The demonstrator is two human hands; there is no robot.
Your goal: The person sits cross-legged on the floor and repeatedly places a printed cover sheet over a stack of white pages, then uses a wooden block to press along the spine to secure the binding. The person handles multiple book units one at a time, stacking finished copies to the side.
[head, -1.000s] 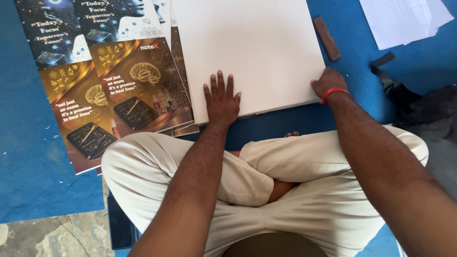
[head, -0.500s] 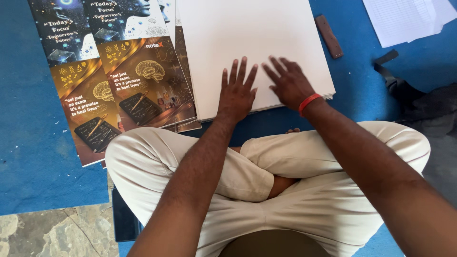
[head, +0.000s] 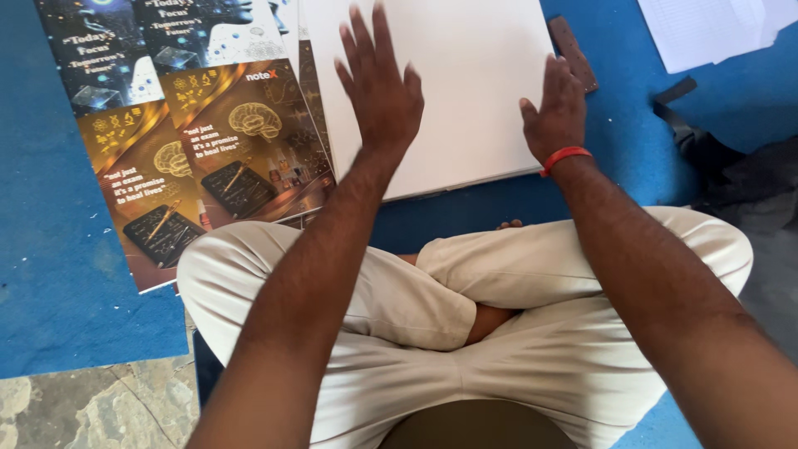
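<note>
Head view: white sheet stack (head: 449, 91) lies flat on blue mat (head: 50, 249), just ahead of crossed legs, within easy reach. Left hand (head: 378, 87) over sheet, fingers spread wide, palm down; contact unclear, holds nothing. Right hand (head: 555, 108) flat on sheet's right edge, fingers apart, probably steadying it. Printed covers (head: 208, 141) fanned alongside, left of sheet.

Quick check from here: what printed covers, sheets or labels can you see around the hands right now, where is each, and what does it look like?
Printed cover sheets: fanned stack, left of the left hand; glossy rectangles, dark blue above, brown-gold below, with brain pictures.
White sheet stack: centre, under both hands; plain, rectangular, no print visible.
Ruled paper: top right corner, on the blue mat; white, faint lines.
Right hand: rests at the white stack's right edge.
</note>
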